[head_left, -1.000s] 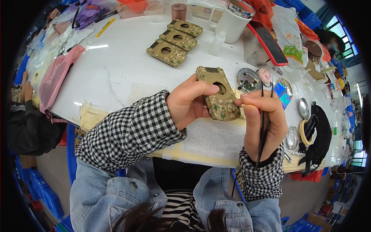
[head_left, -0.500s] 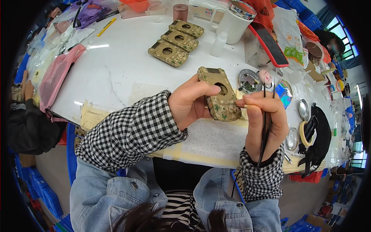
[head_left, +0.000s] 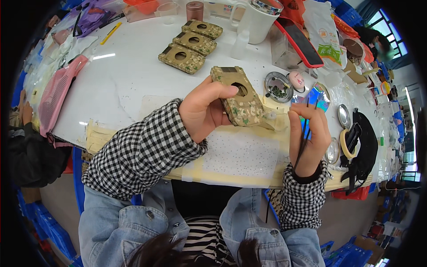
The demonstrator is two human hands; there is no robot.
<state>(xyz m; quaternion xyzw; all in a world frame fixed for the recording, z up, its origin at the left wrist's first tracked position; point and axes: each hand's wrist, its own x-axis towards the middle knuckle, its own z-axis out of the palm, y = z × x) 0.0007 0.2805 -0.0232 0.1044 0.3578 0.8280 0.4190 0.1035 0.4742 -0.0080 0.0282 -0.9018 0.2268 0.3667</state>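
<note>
My left hand [head_left: 201, 109] grips a camouflage-painted model tank hull [head_left: 247, 107] with a round hole in its top, tilted above the table. The thumb lies beside the hole. Black tweezers [head_left: 304, 135] are held in my right hand [head_left: 315, 142], their tips pointing up past the fingers. My right thumb and fingertips sit just right of the hull, apart from it; whether they pinch anything else is too small to tell. Beyond them lies a round clear dish [head_left: 279, 84] with small dark green bits.
Three similar hulls [head_left: 181, 61] stand in a row farther back. Behind are a white mug [head_left: 255, 24] and a red-cased phone [head_left: 302, 42]. A tape roll [head_left: 345, 147] and a black pouch [head_left: 365, 144] lie at right, a pink mesh bag [head_left: 60, 98] at left.
My right hand has drawn away to the right from the hull, where its fingertips held a thin pointed tip against the edge. The hull stays in my left hand. The whole view has shifted slightly.
</note>
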